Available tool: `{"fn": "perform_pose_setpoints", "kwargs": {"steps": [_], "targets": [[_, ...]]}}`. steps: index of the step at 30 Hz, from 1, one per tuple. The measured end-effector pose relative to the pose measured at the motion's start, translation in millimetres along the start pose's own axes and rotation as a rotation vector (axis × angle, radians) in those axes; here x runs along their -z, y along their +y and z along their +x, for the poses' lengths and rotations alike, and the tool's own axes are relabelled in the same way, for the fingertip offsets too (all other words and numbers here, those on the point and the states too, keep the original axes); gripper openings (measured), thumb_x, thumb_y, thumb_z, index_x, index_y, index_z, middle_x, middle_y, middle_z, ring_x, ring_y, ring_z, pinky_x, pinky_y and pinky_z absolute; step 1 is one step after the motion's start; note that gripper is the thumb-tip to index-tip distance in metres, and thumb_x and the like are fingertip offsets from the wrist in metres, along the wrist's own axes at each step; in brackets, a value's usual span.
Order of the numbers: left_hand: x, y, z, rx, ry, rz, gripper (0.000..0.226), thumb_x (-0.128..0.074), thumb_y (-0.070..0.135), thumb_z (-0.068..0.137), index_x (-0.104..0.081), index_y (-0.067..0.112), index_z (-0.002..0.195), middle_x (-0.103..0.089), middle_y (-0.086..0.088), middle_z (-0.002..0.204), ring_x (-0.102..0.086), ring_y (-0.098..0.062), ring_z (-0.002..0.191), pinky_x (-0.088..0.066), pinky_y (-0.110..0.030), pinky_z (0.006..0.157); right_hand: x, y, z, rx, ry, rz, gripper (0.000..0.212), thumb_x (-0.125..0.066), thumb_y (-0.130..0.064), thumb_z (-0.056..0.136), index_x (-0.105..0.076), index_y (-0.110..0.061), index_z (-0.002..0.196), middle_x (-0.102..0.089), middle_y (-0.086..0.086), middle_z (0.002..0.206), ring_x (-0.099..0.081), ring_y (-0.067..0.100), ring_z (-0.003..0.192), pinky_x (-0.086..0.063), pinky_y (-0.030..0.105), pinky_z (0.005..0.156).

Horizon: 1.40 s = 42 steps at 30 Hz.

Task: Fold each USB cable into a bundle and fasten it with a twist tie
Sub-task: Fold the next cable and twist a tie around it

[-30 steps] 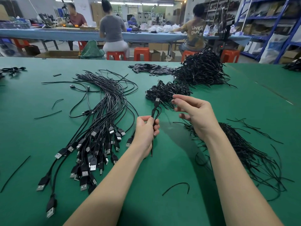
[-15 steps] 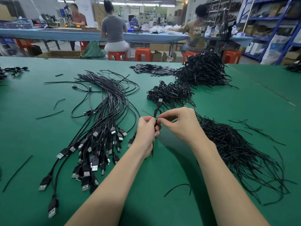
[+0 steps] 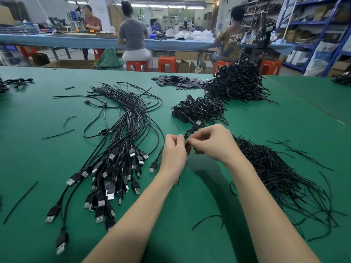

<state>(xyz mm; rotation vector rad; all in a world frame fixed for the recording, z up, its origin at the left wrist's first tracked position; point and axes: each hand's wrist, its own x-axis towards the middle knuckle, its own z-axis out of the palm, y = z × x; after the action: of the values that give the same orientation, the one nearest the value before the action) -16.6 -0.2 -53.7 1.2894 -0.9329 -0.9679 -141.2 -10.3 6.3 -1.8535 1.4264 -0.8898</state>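
Both our hands now pinch folded cable (image 3: 192,132) over green table (image 3: 284,130): left hand (image 3: 174,150), right hand (image 3: 212,142) has closed in from the side. Two tied heaps behind, one loose-cable fan (image 3: 121,149) left

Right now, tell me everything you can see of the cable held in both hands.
The cable is thin, black and plastic-coated, folded into a short bundle. A USB plug with a silver metal tip sticks up and away from it. The left hand and right hand pinch its middle above the green table. Whether a tie is on it is hidden by the fingers.
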Motion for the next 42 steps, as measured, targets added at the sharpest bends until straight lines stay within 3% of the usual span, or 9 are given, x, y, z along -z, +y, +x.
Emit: {"fn": "perform_pose_setpoints", "kwargs": {"steps": [3, 10, 14, 20, 26, 30, 34, 37, 42], "targets": [[1.7, 3.8, 3.2, 0.070, 0.005, -0.158, 0.016, -0.042, 0.023, 0.103, -0.043, 0.015, 0.090, -0.057, 0.005, 0.061, -0.044, -0.006, 0.045, -0.033, -0.020, 0.044, 1.6, 0.1, -3.4, -0.140, -0.086, 0.277, 0.008, -0.074, -0.007, 0.085, -0.081, -0.008, 0.082, -0.068, 0.000, 0.060, -0.063, 0.011, 0.055, -0.062, 0.029, 0.071], [-0.2, 14.2, 1.2, 0.117, -0.015, -0.350, 0.015, -0.040, 0.014, 0.104, -0.042, 0.010, 0.089, -0.055, 0.000, 0.064, -0.043, -0.005, 0.043, -0.029, -0.017, 0.038, -1.0, 2.5, -2.9, -0.432, -0.167, 0.757, 0.015, -0.074, -0.002, 0.087, -0.072, -0.013, 0.097, -0.072, -0.001, 0.069, -0.064, 0.008, 0.056, -0.056, 0.019, 0.055], [6.3, 24.7, 0.7, 0.143, -0.200, -0.418, 0.014, -0.039, 0.012, 0.102, -0.040, 0.010, 0.088, -0.052, 0.000, 0.059, -0.036, -0.007, 0.042, -0.025, -0.017, 0.036, 0.2, 12.8, -1.8, -0.584, -0.170, 1.010, 0.022, -0.073, -0.004, 0.087, -0.060, -0.022, 0.093, -0.071, -0.005, 0.069, -0.057, 0.004, 0.049, -0.045, 0.011, 0.043], [15.9, 31.4, -8.9, 0.071, -0.498, -0.255, 0.020, -0.044, 0.007, 0.102, -0.043, 0.012, 0.082, -0.056, -0.004, 0.066, -0.037, -0.010, 0.051, -0.024, -0.018, 0.043, 12.9, 25.5, 2.2, -0.405, -0.212, 0.855, 0.024, -0.066, 0.002, 0.086, -0.059, -0.021, 0.091, -0.060, -0.005, 0.071, -0.048, 0.002, 0.047, -0.036, 0.013, 0.044], [29.2, 41.8, -6.9, -0.066, -0.689, 0.224, 0.018, -0.056, 0.010, 0.099, -0.053, 0.013, 0.082, -0.070, -0.005, 0.074, -0.048, -0.011, 0.056, -0.039, -0.017, 0.051, 35.9, 31.8, -1.5, -0.080, -0.295, 0.618, 0.036, -0.081, -0.006, 0.074, -0.054, -0.018, 0.094, -0.075, 0.003, 0.080, -0.052, 0.013, 0.057, -0.038, 0.020, 0.049], [28.9, 38.9, -2.8, -0.089, -0.631, 0.420, 0.010, -0.058, 0.013, 0.097, -0.055, 0.015, 0.087, -0.076, -0.003, 0.079, -0.052, -0.010, 0.058, -0.044, -0.023, 0.060, 35.8, 22.5, 3.4, 0.025, -0.158, 0.184, 0.034, -0.082, -0.008, 0.081, -0.054, -0.019, 0.095, -0.077, -0.004, 0.081, -0.048, 0.012, 0.060, -0.040, 0.027, 0.061], [27.6, 36.4, 3.9, -0.110, -0.464, 0.484, 0.006, -0.060, 0.017, 0.092, -0.056, 0.018, 0.087, -0.076, 0.002, 0.076, -0.052, -0.006, 0.052, -0.040, -0.025, 0.059, 15.1, 11.3, 3.1, 0.147, 0.063, 0.034, 0.032, -0.078, -0.013, 0.079, -0.050, -0.025, 0.088, -0.076, -0.012, 0.080, -0.042, 0.008, 0.049, -0.044, 0.028, 0.059], [26.1, 37.5, 6.9, -0.025, -0.325, 0.325, 0.008, -0.063, 0.011, 0.089, -0.056, 0.016, 0.089, -0.077, -0.005, 0.079, -0.061, -0.015, 0.065, -0.047, -0.029, 0.067, 2.4, 3.9, 1.3, 0.236, 0.165, 0.032, 0.033, -0.076, -0.012, 0.080, -0.047, -0.028, 0.086, -0.074, -0.012, 0.079, -0.047, 0.009, 0.051, -0.046, 0.027, 0.060], [28.4, 41.9, 6.7, 0.144, -0.246, -0.018, 0.009, -0.070, 0.000, 0.085, -0.066, 0.004, 0.093, -0.074, -0.011, 0.074, -0.060, -0.010, 0.055, -0.049, -0.016, 0.052, -1.5, -1.2, -1.0, 0.276, 0.214, 0.092, 0.031, -0.076, -0.015, 0.083, -0.049, -0.029, 0.088, -0.073, -0.013, 0.080, -0.060, 0.012, 0.063, -0.047, 0.020, 0.066]]}}
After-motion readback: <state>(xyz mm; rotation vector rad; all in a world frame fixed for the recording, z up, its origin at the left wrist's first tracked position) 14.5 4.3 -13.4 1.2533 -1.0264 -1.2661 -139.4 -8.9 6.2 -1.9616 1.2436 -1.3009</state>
